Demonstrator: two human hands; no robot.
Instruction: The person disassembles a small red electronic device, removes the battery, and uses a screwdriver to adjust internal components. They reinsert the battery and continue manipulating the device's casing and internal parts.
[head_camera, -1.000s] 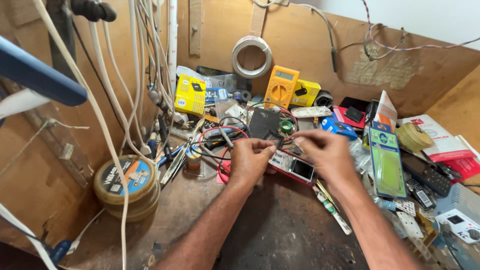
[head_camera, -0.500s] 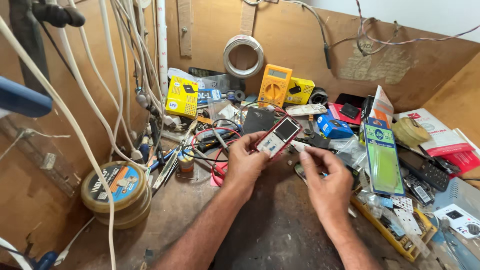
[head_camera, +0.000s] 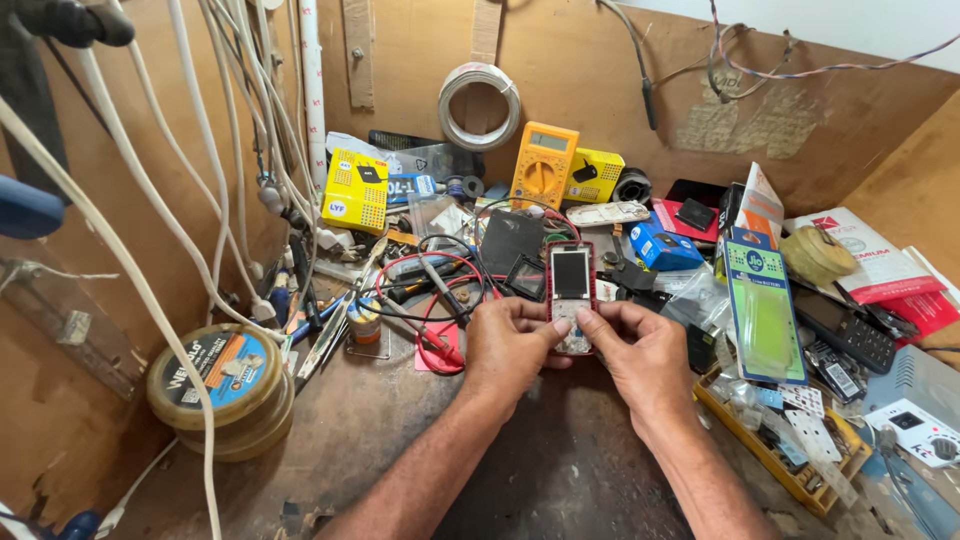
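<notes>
The table (head_camera: 560, 480) fills the lower frame, dark and scuffed, with its bare patch under my forearms, which leaves me room to work while the clutter sits pushed to the back and sides. White cables (head_camera: 200, 170) hang down the upper left wall, out of the way. At lower left sits a round tin (head_camera: 222, 385), parked near the edge. The yellow multimeter (head_camera: 543, 165) leans against the back board at upper centre, its red leads (head_camera: 440, 300) looping toward me, within reach. At centre I hold a small red-edged phone (head_camera: 571, 295) upright, screen facing me so I can read it. My left hand (head_camera: 510, 345) closes its grip on the phone's lower left edge, and my right hand (head_camera: 640, 355) closes on the lower right, both thumbs resting on the keypad.
</notes>
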